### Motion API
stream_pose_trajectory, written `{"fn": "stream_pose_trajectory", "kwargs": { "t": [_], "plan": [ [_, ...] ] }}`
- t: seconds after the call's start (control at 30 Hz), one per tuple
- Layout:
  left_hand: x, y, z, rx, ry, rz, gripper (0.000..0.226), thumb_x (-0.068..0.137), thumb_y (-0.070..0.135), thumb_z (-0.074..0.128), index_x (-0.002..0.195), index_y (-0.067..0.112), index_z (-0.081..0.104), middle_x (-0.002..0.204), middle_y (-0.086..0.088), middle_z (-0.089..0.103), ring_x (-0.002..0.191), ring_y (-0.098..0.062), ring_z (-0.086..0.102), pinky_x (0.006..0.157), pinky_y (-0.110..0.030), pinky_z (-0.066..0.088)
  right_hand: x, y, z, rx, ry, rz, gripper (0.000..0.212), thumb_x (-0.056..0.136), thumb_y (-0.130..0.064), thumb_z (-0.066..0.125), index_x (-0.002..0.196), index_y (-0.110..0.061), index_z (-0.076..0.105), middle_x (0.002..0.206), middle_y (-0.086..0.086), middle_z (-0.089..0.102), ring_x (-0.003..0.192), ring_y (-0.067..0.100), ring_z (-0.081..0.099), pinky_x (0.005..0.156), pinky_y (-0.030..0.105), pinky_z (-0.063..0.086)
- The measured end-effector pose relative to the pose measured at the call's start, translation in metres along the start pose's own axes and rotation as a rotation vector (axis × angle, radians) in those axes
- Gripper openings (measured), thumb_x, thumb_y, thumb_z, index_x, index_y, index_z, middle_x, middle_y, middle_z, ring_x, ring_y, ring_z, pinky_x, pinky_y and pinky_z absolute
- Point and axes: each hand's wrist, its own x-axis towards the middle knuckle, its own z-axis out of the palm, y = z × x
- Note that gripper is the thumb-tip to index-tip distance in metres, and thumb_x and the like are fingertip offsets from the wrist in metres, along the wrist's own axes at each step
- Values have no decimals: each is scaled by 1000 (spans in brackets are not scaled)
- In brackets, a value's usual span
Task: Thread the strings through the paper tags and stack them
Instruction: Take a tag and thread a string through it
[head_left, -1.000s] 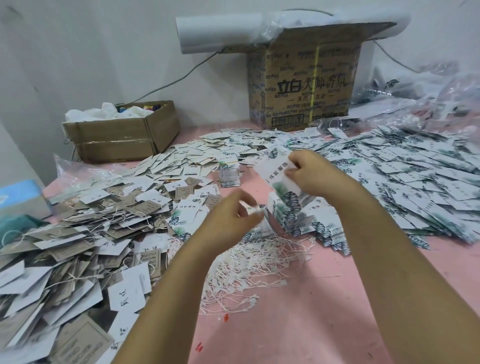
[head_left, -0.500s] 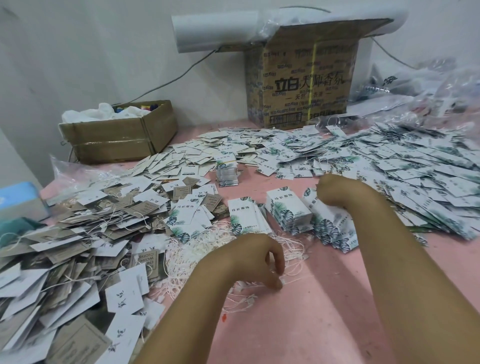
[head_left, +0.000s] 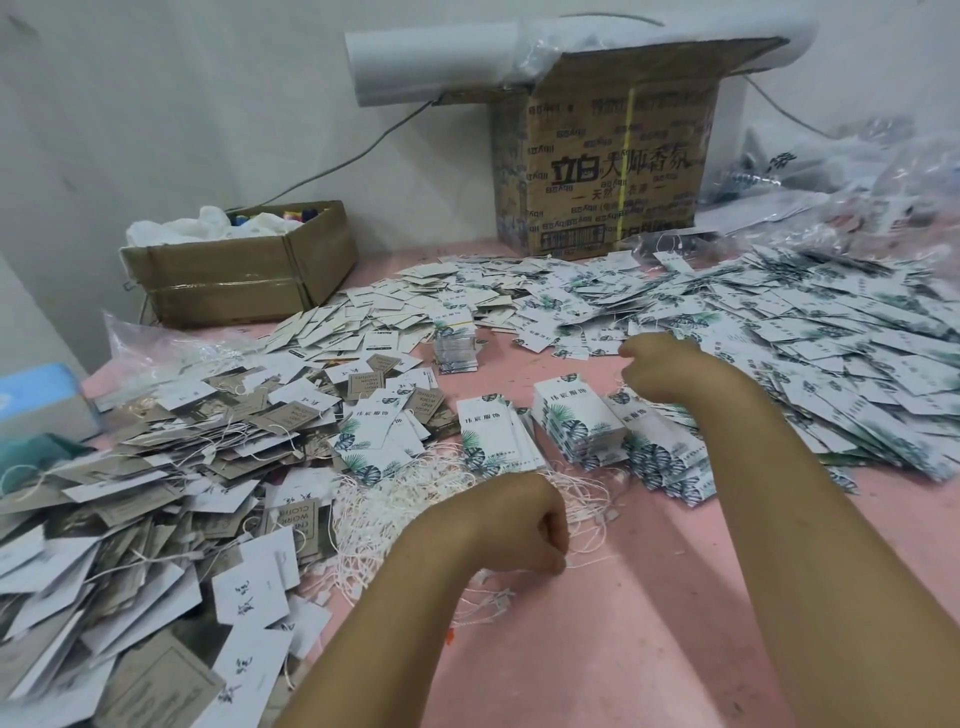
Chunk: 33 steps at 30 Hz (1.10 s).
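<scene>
Though a heap of strung tags (head_left: 171, 447) lies at the left of the pink worktop (head_left: 649, 597), we judge much is left: neat stacks of leaf-print tags (head_left: 571, 421) sit unthreaded in the middle, and the wide spread (head_left: 831, 343) at the right is too small to read. Our left hand (head_left: 519, 525) curls over the loose strings (head_left: 415, 499), pinching 1; our right hand (head_left: 665, 366) is fisted above the stacks, grip unclear
</scene>
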Motion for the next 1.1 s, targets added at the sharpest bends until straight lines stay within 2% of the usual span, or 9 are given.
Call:
{"fn": "stream_pose_trajectory", "kwargs": {
  "t": [0.23, 0.4, 0.6, 0.67, 0.73, 0.8, 0.87, 0.97, 1.1],
  "plan": [
    [-2, 1, -1, 79, -8, -41, 14, 85, 11, 58, 93, 7, 68, 74, 1, 57, 67, -13, 50, 57, -21, 39, -7, -10, -4, 109, -60, -184, 46, 95, -9, 36, 139, -21, 40, 146, 9, 35, 131, 28, 33, 103, 39, 36],
    [-2, 1, -1, 134, 33, -57, 19, 84, 5, 46, 87, -5, 62, 79, -17, 56, 68, -20, 44, 58, -27, 34, -15, -14, -3, 158, -108, -262, 40, 98, -11, 39, 137, -17, 44, 145, 6, 37, 131, 24, 37, 100, 31, 33],
    [-1, -2, -2, 119, 19, -83, 17, 87, 5, 42, 84, 2, 59, 80, -13, 50, 69, -19, 40, 61, -28, 32, -18, -17, -4, 198, -58, -289, 38, 97, -12, 41, 134, -16, 47, 138, 7, 45, 114, 27, 52, 90, 36, 44],
    [-2, -4, -6, 65, 50, -74, 15, 90, 7, 42, 86, 4, 56, 82, -14, 51, 70, -18, 39, 62, -29, 33, -19, -19, -6, 273, -8, -324, 34, 97, -14, 45, 130, -16, 52, 129, 5, 51, 107, 26, 56, 83, 38, 49],
    [-5, -6, -13, -7, 118, -60, 17, 94, 11, 42, 93, 2, 56, 90, -15, 58, 70, -18, 43, 62, -27, 36, -20, -22, -8, 386, 40, -382, 28, 95, -15, 51, 122, -16, 58, 113, 0, 58, 96, 18, 56, 72, 30, 45],
    [-9, -9, -20, -155, 201, -38, 15, 96, 16, 42, 89, 13, 55, 89, -7, 60, 60, -8, 48, 52, -17, 37, -24, -25, -10, 470, 35, -448, 18, 92, -15, 56, 108, -16, 64, 92, -3, 62, 79, 13, 56, 61, 24, 42],
    [-14, -8, -26, -345, 296, -21, 18, 97, 18, 44, 82, 24, 51, 85, -1, 62, 49, -2, 48, 45, -15, 36, -29, -28, -10, 502, -67, -508, 9, 90, -17, 59, 95, -14, 66, 80, -1, 67, 68, 9, 58, 55, 20, 43],
    [-16, -7, -32, -577, 469, -22, 13, 97, 15, 47, 84, 17, 51, 78, 1, 69, 44, -8, 44, 42, -18, 34, -37, -35, -6, 502, -272, -577, 14, 87, -21, 63, 90, -8, 66, 72, 1, 70, 63, 8, 62, 52, 16, 45],
    [-16, -4, -35, -741, 611, -32, 11, 94, 12, 54, 83, 13, 55, 60, 4, 65, 39, -6, 39, 41, -19, 31, -39, -44, -1, 572, -327, -665, 6, 84, -11, 65, 79, -7, 65, 63, -1, 69, 58, 6, 63, 54, 16, 47]
  ]
}}
